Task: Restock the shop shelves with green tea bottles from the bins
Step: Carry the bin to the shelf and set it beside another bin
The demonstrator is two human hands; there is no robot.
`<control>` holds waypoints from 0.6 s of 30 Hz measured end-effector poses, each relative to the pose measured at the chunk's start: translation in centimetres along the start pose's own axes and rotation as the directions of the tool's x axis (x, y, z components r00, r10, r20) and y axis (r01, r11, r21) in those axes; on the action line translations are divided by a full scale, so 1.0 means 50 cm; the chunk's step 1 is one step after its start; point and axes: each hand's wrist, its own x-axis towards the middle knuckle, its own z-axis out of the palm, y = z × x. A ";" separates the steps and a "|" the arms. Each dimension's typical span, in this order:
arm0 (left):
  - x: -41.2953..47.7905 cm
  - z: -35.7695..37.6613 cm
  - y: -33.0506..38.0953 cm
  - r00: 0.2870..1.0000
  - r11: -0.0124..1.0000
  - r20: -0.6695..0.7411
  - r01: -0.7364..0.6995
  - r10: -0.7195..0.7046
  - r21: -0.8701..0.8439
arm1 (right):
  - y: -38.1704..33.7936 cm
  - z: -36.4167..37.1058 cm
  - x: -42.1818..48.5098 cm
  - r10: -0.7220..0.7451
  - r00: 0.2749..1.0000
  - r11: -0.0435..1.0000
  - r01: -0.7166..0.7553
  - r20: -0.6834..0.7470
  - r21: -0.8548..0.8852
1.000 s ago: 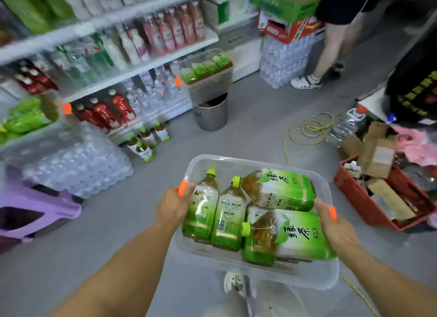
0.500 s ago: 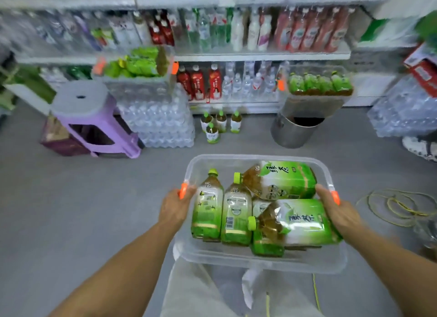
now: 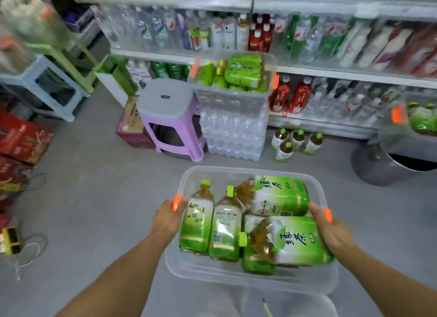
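Observation:
I carry a clear plastic bin [image 3: 248, 277] in front of me above the grey floor. My left hand [image 3: 166, 218] grips its left rim at an orange clip, and my right hand [image 3: 331, 229] grips the right rim at the other clip. Several green tea bottles [image 3: 279, 196] lie on their sides inside it. A second bin of green tea [image 3: 233, 74] sits on stacked water packs by the shelves [image 3: 331, 73]. A third bin of green tea [image 3: 416, 120] is at the right edge. Several small tea bottles [image 3: 295, 143] stand on the floor under the bottom shelf.
A purple stool [image 3: 171, 120] stands left of the stacked water packs [image 3: 233, 132]. A metal bucket [image 3: 387, 163] sits at the right under the third bin. Red cartons [image 3: 21, 139] and blue and green stools [image 3: 47, 80] crowd the left side. Grey floor lies between me and the shelves.
The view has swung left along the shelves while I carry the bin; the stool and the water stack have come to the middle. Both hands keep the same grip on the rim.

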 end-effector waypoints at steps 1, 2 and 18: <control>0.029 -0.032 -0.013 1.000 1.000 -0.019 0.010 -0.011 -0.009 | -0.035 0.030 0.004 -0.013 1.000 1.000 0.012 0.018 0.003; 0.056 -0.062 -0.025 0.999 0.999 -0.035 0.022 -0.023 -0.025 | -0.072 0.058 0.010 -0.025 0.999 1.000 0.025 0.044 0.002; 0.536 -0.372 -0.036 0.977 0.963 -0.099 0.164 -0.189 -0.216 | -0.653 0.357 0.218 -0.136 0.976 0.989 0.144 0.173 -0.032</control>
